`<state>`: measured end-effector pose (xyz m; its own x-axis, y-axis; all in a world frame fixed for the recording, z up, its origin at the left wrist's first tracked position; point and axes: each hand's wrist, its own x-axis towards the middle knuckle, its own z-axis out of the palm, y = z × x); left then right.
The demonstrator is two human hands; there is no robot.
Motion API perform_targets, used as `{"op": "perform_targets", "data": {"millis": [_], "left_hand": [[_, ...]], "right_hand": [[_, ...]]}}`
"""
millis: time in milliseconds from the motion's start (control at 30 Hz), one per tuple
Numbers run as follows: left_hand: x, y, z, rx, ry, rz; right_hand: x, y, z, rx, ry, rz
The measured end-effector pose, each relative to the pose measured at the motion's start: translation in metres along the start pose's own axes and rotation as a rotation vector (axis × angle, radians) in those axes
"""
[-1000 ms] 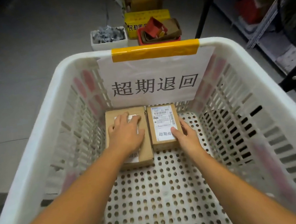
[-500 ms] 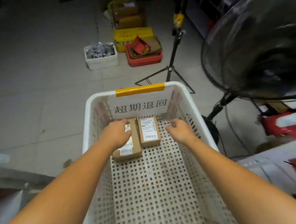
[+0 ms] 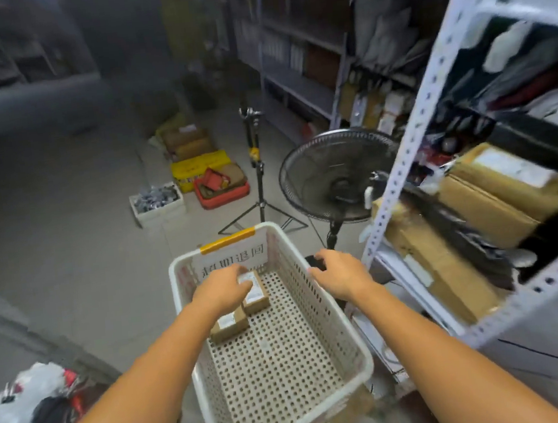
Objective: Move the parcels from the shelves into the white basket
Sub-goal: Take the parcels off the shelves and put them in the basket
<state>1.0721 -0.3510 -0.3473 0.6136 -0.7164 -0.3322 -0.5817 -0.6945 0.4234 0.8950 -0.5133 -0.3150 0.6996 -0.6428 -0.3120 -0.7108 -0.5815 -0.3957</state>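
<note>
Cardboard parcels lie side by side on the perforated floor of the white basket (image 3: 177,291), the left parcel (image 3: 229,323) and the right parcel (image 3: 256,291) both at its far end under the paper sign (image 3: 234,255) (a yellow tape strip (image 3: 227,241) holds it to the far rim). The left hand (image 3: 221,286) is spread loosely over the left parcel and grips nothing; contact cannot be told. The right hand (image 3: 341,275) hangs over the right rim, fingers loosely curled, empty.
</note>
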Motion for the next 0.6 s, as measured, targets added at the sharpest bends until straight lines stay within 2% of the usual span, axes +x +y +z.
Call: {"op": "perform_targets", "data": {"millis": [167, 333, 467, 600], "left_hand": [[-0.083, 0.053, -0.018, 0.119, 0.066, 0.053], [-0.164, 0.132, -0.002, 0.178, 0.11, 0.124], [-0.209, 0.232, 0.038, 0.259, 0.068, 0.272], [-0.243, 0.352, 0.085, 0.269, 0.025, 0.48]], "right_hand": [[-0.091, 0.027, -0.044, 0.057, 0.127, -0.031], [-0.196, 0.093, -0.08, 0.075, 0.235, -0.051], [-0.28, 0.181, -0.113, 0.098, 0.298, 0.055], [-0.363, 0.284, -0.148, 0.124, 0.418, 0.251]]}}
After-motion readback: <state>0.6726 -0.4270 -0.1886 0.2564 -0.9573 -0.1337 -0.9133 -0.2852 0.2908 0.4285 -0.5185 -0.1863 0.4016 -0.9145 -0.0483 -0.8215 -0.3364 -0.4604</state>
